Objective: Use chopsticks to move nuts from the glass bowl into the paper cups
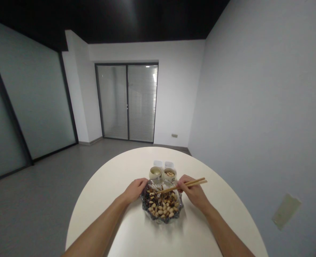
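A clear glass bowl (162, 219) with a wavy rim holds pistachios (162, 208), with dark seeds (148, 198) along its left side and more mixed pieces at the back. At its upper left rim, my left hand (136, 190) is closed against the edge; its fingertips are partly hidden. In my right hand (191, 191), to the right of the bowl, is a pair of wooden chopsticks (197, 182). Their tips point left and reach down into the mixed pieces. Whether they pinch anything is too small to tell.
Behind the bowl stand two small round cups: a left cup (155, 172) with a pale inside and a right cup (169, 175) containing nuts. Two clear plastic containers (158, 163) sit behind them. Everything rests on a round white table (115, 171), with a wall (254, 125) to the right.
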Motion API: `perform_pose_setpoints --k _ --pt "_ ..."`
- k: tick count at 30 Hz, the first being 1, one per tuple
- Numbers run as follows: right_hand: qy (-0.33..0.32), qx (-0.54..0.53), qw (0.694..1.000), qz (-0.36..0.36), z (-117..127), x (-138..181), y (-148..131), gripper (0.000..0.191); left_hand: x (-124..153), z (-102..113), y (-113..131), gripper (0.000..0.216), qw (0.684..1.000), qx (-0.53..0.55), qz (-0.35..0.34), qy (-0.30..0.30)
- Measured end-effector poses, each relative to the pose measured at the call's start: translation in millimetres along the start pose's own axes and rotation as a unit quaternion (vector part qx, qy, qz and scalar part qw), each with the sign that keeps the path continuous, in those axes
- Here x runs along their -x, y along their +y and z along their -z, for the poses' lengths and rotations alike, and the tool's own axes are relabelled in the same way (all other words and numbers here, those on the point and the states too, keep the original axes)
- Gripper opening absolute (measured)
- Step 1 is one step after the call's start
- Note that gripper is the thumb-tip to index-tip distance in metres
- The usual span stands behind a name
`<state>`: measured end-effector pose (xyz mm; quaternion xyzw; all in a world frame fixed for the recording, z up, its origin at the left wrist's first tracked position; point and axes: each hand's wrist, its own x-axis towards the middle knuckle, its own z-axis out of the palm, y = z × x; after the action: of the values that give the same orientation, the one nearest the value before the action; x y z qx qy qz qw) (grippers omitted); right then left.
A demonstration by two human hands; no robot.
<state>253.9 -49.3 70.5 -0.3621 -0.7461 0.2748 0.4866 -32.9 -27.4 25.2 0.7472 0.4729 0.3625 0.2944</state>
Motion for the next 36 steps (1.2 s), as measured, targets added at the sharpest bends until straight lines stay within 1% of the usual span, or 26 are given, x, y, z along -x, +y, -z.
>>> perform_pose_setpoints --k 3,5,8,10,14,18,21,28,32,36 --pt "-0.052 0.048 0.997 0.013 9 1 -3 0.033 -1 0 -1 0.054 1.000 0.002 0.005 0.001" --pt "-0.058 0.039 0.998 -0.002 13 2 -2 0.029 -1 0 -2 0.054 1.000 0.005 0.007 0.002" --pt "-0.027 0.029 0.999 -0.038 18 2 2 0.030 -1 0 -3 0.053 1.000 0.004 0.007 0.003" --pt "0.005 0.041 0.998 -0.045 22 1 4 0.034 -1 0 -3 0.054 1.000 0.006 0.008 0.003" --pt "0.050 0.059 0.997 -0.023 27 1 3 0.040 -1 0 -3 0.055 1.000 0.006 0.003 0.003" --pt "0.066 0.061 0.996 -0.010 29 1 -2 0.042 -2 0 -4 0.054 1.000 -0.001 0.003 0.003" --pt "0.049 0.051 0.997 -0.018 28 1 -4 0.042 -2 -1 -5 0.053 1.000 -0.006 0.003 0.001" --pt "-0.034 0.017 0.997 -0.065 23 2 0 0.038 -1 1 -3 0.054 1.000 -0.005 0.004 0.001" --pt "-0.044 -0.019 0.996 -0.069 21 3 -1 0.033 -1 2 -1 0.056 1.000 -0.006 0.008 0.000" --pt "-0.034 -0.036 0.997 -0.057 18 3 -2 0.036 -1 1 -1 0.057 1.000 -0.004 0.008 0.001"
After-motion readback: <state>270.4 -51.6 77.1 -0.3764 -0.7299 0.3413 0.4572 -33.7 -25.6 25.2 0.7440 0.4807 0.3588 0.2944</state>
